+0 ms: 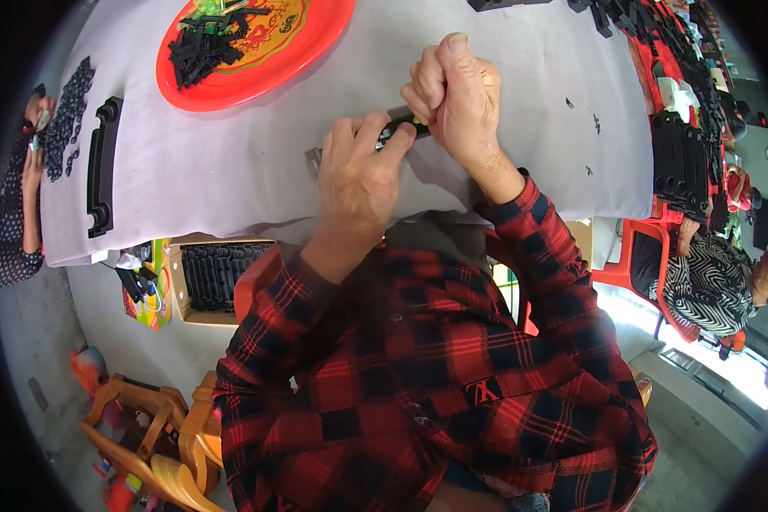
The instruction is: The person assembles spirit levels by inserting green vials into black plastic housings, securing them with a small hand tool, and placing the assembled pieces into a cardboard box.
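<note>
My left hand (358, 166) is closed on a dark, narrow black plastic piece (421, 130) at the table's near middle, its fingers pressing it down. To its right my right hand (465, 90) is a fist with the thumb up, its lower side close to the piece's right end. Whatever sits inside that fist is hidden. A small grey end (313, 160) sticks out left of my left hand. Beyond my hands, a red plate (260, 96) holds a heap of small black plastic pieces (203, 53).
A long black plastic part (102, 166) and a pile of small black pieces (68, 111) lie left. At right are stacked black parts (681, 162). Below the table edge stands a carton (179, 290) of black parts. People sit at both sides; a wooden chair (158, 435) stands lower left.
</note>
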The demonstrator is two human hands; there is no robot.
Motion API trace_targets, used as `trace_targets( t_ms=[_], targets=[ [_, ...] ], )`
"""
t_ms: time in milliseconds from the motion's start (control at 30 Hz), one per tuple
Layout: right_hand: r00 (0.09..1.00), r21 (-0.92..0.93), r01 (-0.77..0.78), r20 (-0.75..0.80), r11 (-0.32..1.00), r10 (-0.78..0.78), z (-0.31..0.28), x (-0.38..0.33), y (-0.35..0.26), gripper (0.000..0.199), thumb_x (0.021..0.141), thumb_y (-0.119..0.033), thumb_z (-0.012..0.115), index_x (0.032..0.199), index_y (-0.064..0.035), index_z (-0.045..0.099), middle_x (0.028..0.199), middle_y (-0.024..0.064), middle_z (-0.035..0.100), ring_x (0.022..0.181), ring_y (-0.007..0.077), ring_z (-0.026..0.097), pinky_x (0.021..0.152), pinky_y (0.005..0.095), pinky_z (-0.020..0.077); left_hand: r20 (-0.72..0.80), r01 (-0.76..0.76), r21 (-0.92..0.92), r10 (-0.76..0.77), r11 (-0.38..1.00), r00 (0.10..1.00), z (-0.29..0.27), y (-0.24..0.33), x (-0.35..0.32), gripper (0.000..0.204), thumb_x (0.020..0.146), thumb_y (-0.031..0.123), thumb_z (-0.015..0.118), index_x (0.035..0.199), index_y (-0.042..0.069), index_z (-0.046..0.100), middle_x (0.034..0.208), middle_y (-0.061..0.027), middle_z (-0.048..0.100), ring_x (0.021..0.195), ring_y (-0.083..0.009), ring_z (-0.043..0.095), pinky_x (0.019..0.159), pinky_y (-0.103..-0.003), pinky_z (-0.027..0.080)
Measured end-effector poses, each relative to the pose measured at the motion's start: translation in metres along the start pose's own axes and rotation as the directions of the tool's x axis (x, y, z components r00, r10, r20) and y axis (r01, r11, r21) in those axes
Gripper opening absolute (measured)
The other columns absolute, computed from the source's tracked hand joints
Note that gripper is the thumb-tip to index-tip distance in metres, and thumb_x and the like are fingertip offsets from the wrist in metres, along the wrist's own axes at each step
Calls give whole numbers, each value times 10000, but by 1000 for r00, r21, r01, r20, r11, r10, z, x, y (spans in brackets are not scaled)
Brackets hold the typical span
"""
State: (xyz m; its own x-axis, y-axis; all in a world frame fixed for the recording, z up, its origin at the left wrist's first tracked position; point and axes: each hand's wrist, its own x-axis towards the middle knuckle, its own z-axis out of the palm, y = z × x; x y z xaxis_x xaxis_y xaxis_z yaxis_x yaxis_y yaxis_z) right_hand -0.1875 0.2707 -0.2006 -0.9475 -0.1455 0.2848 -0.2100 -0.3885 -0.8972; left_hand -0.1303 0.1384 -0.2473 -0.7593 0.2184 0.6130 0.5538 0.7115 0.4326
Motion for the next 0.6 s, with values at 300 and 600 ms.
trace_targets(
  t_ms=[300, 600],
  targets=[
    [999, -40, -33, 11, 999, 34, 2, -1, 5, 577, 1095, -385, 403, 614, -67, 401, 538, -17, 346, 465, 59, 268, 421, 251, 217, 42, 24, -25, -23, 999, 999, 0, 1, -4, 320, 736, 12, 728, 1046, 94, 739, 1059, -61, 640, 909, -277, 565, 791, -389, 466],
    [987, 113, -112, -106, 987, 124, -26, 8, -24, 591, 1067, -551, 307, 650, -133, 322, 558, -27, 221, 478, 102, 133, 439, 278, 135, 56, 42, -6, -41, 999, 998, -2, 0, -1, 380, 720, 9, 741, 1080, 127, 722, 1063, -63, 629, 895, -276, 559, 790, -393, 464]
  ],
)
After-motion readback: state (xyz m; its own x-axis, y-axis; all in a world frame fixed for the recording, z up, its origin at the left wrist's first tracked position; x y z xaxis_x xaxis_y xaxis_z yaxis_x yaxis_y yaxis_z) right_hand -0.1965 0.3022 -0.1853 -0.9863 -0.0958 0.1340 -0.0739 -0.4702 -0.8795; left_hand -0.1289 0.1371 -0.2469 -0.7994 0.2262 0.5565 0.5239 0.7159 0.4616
